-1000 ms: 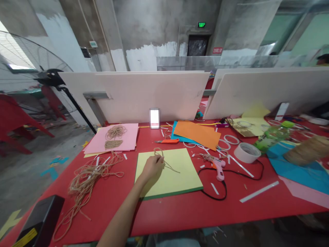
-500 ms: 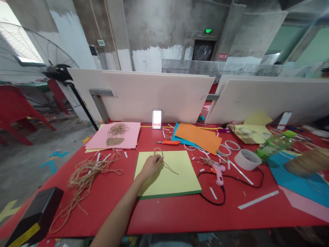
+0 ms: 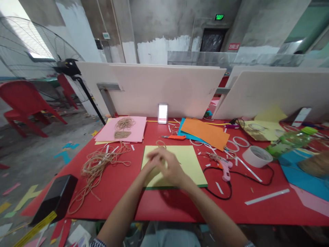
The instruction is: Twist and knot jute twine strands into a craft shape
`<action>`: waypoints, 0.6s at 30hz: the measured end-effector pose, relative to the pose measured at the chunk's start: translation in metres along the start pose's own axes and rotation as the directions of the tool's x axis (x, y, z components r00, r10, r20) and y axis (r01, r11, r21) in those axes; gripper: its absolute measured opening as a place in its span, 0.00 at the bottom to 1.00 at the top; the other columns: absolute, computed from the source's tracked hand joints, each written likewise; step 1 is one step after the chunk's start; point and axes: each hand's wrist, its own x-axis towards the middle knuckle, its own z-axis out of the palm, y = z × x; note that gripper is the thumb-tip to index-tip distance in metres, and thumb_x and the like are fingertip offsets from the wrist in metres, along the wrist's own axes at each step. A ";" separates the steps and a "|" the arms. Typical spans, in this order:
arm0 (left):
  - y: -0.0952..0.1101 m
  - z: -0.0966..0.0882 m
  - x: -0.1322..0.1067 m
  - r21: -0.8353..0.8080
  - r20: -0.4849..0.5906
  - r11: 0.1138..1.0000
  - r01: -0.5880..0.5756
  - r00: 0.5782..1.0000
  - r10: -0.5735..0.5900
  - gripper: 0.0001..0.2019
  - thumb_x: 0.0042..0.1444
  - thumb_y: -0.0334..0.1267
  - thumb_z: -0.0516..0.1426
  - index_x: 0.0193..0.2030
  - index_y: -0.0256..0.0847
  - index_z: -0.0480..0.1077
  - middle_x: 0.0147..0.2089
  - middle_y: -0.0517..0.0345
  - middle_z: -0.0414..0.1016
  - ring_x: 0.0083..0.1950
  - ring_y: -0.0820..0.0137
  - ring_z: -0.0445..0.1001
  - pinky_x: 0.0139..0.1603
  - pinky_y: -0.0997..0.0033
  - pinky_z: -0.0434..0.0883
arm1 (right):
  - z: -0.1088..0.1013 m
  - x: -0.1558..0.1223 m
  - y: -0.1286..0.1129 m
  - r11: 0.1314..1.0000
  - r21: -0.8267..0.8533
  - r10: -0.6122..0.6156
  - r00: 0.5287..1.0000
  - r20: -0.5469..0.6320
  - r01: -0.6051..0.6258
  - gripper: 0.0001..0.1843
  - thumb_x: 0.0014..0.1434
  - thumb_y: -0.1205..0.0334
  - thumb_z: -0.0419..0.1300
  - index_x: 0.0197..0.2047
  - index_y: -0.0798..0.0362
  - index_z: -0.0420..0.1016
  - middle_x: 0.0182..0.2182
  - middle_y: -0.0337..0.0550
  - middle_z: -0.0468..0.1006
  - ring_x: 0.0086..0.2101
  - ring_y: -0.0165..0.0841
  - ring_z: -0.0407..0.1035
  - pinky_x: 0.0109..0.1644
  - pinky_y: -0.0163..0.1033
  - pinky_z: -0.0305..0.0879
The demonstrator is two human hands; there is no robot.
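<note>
My left hand (image 3: 152,165) is over a pale yellow sheet (image 3: 191,164) that lies on a green-edged stack. It is closed on a piece of twine (image 3: 161,143), whose loop shows just beyond the hands. My right hand (image 3: 172,167) reaches across it from the right, fingers stretched and apart from the thumb, overlapping the left fingers. Motion blur and the overlap hide the fingertips and most of the twine.
Loose twine (image 3: 102,164) lies to the left, near a black box (image 3: 55,197). Behind are pink paper (image 3: 137,129) with twine shapes, an orange-handled cutter (image 3: 177,137) and orange paper (image 3: 205,132). A pink glue gun (image 3: 226,168) and tape roll (image 3: 257,156) are right.
My right hand has come into view and moved in over my left hand and the twine. The view has tilted down and shifted left slightly.
</note>
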 end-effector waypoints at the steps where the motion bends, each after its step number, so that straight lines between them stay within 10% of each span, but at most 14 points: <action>1: 0.000 -0.001 0.001 -0.002 -0.001 1.000 -0.011 1.000 0.011 0.14 0.60 0.32 0.47 0.27 0.40 0.70 0.26 0.58 0.69 0.34 0.66 0.69 0.32 0.73 0.68 | -0.008 0.013 0.019 0.996 -0.055 0.054 0.979 -0.197 -0.066 0.12 0.63 0.64 0.49 0.44 0.50 0.72 0.42 0.44 0.77 0.42 0.34 0.72 0.49 0.42 0.68; 3: -0.002 -0.001 0.003 0.046 -0.014 0.997 -0.059 0.998 0.060 0.11 0.58 0.30 0.50 0.26 0.40 0.68 0.27 0.59 0.70 0.35 0.68 0.70 0.37 0.73 0.67 | -0.021 0.030 0.059 0.959 -0.121 0.173 0.870 -0.462 -0.255 0.08 0.60 0.64 0.49 0.41 0.51 0.68 0.41 0.48 0.75 0.43 0.37 0.70 0.51 0.44 0.66; 6: -0.008 -0.001 0.006 0.151 -0.003 0.985 -0.088 0.996 0.089 0.09 0.58 0.32 0.51 0.26 0.40 0.65 0.28 0.59 0.70 0.33 0.69 0.69 0.40 0.71 0.66 | -0.025 0.028 0.107 0.888 -0.056 0.383 0.802 -0.459 -0.456 0.06 0.60 0.61 0.48 0.40 0.50 0.63 0.40 0.47 0.74 0.39 0.37 0.70 0.44 0.43 0.67; 18: 0.003 -0.004 -0.009 0.544 0.090 0.828 -0.135 0.991 0.102 0.12 0.64 0.36 0.45 0.36 0.40 0.68 0.36 0.46 0.77 0.37 0.60 0.74 0.37 0.67 0.61 | -0.027 -0.001 0.101 0.747 -0.522 0.400 0.906 -0.141 -0.411 0.10 0.68 0.61 0.49 0.37 0.50 0.69 0.30 0.42 0.77 0.29 0.33 0.67 0.32 0.35 0.50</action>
